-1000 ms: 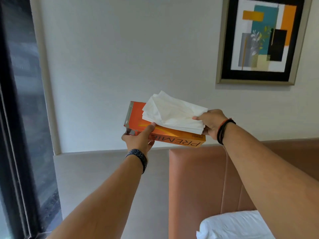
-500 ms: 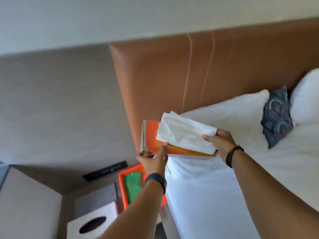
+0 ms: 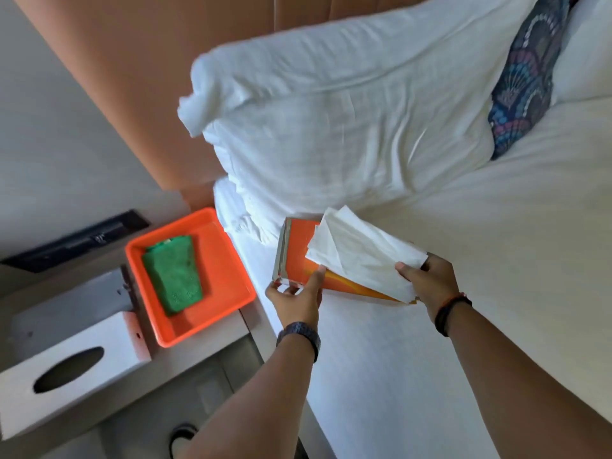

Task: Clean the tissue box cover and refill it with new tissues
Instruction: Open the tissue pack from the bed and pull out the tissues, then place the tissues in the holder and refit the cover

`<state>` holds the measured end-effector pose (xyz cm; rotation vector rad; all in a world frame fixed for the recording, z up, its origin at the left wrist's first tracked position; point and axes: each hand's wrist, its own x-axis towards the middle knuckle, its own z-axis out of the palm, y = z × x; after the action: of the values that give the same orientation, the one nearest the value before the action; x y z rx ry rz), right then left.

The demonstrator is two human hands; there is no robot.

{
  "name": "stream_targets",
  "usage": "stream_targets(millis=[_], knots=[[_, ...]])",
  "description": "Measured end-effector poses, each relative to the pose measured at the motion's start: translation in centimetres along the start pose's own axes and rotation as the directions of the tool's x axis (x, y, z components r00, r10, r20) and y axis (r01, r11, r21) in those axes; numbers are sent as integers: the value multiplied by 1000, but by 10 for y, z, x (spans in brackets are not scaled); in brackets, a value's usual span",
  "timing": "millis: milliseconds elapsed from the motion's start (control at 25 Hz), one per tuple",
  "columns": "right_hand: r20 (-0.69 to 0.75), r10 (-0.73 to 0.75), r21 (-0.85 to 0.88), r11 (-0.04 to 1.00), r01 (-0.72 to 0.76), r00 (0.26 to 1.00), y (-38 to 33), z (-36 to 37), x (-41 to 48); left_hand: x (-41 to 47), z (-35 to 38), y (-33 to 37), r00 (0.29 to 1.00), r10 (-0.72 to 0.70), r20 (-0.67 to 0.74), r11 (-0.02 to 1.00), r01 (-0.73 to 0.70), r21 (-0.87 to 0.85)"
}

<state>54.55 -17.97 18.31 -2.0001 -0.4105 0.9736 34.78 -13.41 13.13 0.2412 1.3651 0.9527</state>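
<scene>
My left hand (image 3: 298,298) grips the near left corner of an orange cardboard tissue box (image 3: 296,253), held low over the bed. A stack of white tissues (image 3: 361,251) lies on top of that box, and my right hand (image 3: 427,283) pinches its right end. The white tissue box cover (image 3: 69,369), with a dark oval slot on top, stands on the bedside table (image 3: 185,376) at the lower left, apart from both hands.
An orange tray (image 3: 215,283) holding a folded green cloth (image 3: 174,274) sits on the bedside table beside the bed. White pillows (image 3: 331,127) and a patterned cushion (image 3: 520,81) lean on the brown headboard (image 3: 149,77). White sheet (image 3: 496,293) covers the bed.
The view has swung down from the wall and picture to the bed and bedside table. Both hands, with the orange box and tissues, have come down close over the bed.
</scene>
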Motion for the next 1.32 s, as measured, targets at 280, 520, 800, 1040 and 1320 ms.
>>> stream_targets(millis=[280, 520, 800, 1040, 1320], knots=[[59, -61, -49, 997, 64, 996, -16, 7, 3, 12, -19, 36, 988, -26, -153, 874, 97, 477], [437, -242, -160, 927, 340, 866, -132, 58, -30, 19, -60, 139, 993, 101, -61, 938, -75, 337], [688, -201, -157, 897, 414, 698, -170, 274, -78, 83, -198, 266, 897, -169, 408, 962, 240, -128], [714, -89, -269, 881, 389, 694, -95, 492, -102, 170, -365, 323, 997, -50, 64, 966, 32, 257], [679, 89, -443, 841, 311, 728, 31, 630, -90, 278, -481, 282, 981, -56, -186, 845, 145, 515]])
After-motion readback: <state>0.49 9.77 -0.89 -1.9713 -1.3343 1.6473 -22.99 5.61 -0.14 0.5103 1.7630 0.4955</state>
